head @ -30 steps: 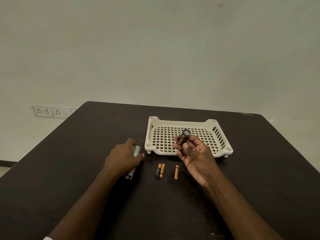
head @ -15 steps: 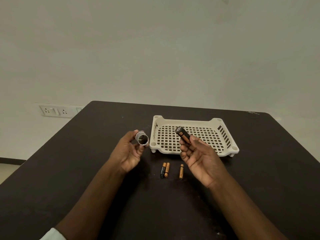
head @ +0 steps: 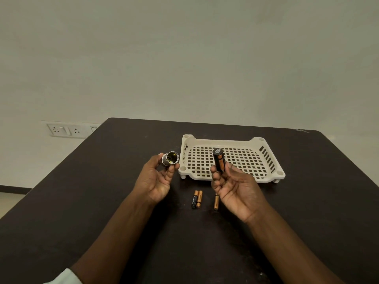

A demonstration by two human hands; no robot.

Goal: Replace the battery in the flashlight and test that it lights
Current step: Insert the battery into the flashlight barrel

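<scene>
My left hand (head: 156,181) holds the silver flashlight body (head: 169,158) above the table, its open end turned toward me so the hollow inside shows. My right hand (head: 231,187) pinches a black battery holder (head: 218,160) with orange batteries in it, held nearly upright in front of the tray. Three loose batteries lie on the table between my hands: a pair side by side (head: 196,199) and a single one (head: 216,202) partly beside my right palm.
A cream perforated plastic tray (head: 266,160) stands on short legs just behind my hands. The dark table (head: 102,201) ends at a pale wall with a socket panel (head: 65,130) at the left.
My left hand picked the flashlight body up off the table and turned its open end toward me. The right hand tipped the battery holder more upright.
</scene>
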